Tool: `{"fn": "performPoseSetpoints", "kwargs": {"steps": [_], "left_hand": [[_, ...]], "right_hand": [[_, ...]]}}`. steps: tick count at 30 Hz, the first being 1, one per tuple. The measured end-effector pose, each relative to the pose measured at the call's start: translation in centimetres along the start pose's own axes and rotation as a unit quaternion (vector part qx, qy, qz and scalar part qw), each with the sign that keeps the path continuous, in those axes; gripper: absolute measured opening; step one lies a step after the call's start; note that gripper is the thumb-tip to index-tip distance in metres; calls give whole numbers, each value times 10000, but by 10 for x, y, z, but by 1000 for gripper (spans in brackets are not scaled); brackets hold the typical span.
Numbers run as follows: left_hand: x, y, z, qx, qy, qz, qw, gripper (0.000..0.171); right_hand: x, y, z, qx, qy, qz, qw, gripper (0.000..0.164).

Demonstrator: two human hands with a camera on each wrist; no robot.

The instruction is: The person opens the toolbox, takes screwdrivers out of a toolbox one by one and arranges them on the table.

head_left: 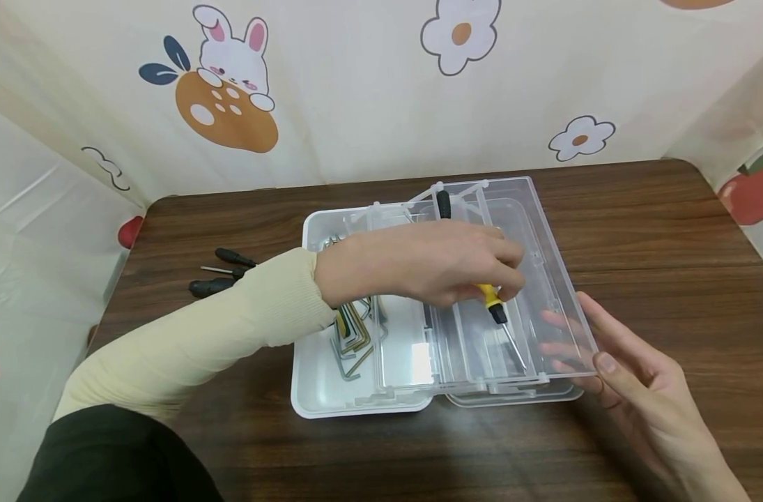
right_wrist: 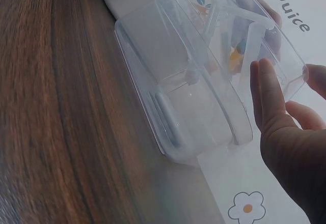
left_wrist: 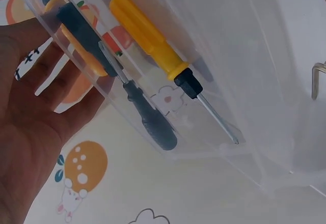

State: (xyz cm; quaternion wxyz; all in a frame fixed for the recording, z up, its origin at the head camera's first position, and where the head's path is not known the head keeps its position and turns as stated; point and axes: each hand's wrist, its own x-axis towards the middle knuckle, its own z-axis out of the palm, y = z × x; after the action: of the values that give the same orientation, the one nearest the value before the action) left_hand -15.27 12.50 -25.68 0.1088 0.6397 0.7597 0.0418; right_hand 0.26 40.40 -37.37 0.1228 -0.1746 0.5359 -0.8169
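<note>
My left hand (head_left: 444, 261) reaches over the clear plastic tray (head_left: 544, 230) of a tool box, its fingers curled at a yellow-and-black screwdriver (head_left: 489, 296). The shaft points down toward the tray's front right corner. In the left wrist view, another yellow screwdriver (left_wrist: 147, 35) and a black-handled screwdriver (left_wrist: 153, 114) lie in the clear tray. The black handle (head_left: 444, 203) of a screwdriver shows behind my left hand. My right hand (head_left: 651, 390) holds the tray's right end, thumb at the front corner and fingers seen through the plastic.
The white box base (head_left: 318, 380) stands left of the tray and holds several bent hex keys (head_left: 356, 335). Black-handled screwdrivers (head_left: 212, 286) lie on the wooden table (head_left: 657, 230) beyond my left sleeve. A patterned curtain (head_left: 356, 104) rises behind the table.
</note>
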Motion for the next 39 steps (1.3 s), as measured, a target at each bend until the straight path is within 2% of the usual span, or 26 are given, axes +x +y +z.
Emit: {"fn": "performPoseSetpoints", "kwargs": {"steps": [7, 20, 26, 33, 39], "left_hand": [[-1, 3, -2, 546, 23, -5, 9985, 19], [-11, 6, -11, 1016, 584, 35, 9931, 23], [-25, 5, -8, 1058, 1042, 115, 9888, 15], [-42, 6, -7, 1166, 1263, -19, 9851, 16], [-58, 6, -4, 1081, 1861, -76, 9765, 9]], "right_hand": [[0, 0, 0, -1, -5, -8, 10000, 59], [0, 1, 1, 47, 36, 8, 10000, 59], [1, 0, 2, 48, 47, 33, 10000, 59], [1, -1, 2, 51, 34, 16, 10000, 59], [1, 0, 3, 179, -45, -54, 9998, 59]]}}
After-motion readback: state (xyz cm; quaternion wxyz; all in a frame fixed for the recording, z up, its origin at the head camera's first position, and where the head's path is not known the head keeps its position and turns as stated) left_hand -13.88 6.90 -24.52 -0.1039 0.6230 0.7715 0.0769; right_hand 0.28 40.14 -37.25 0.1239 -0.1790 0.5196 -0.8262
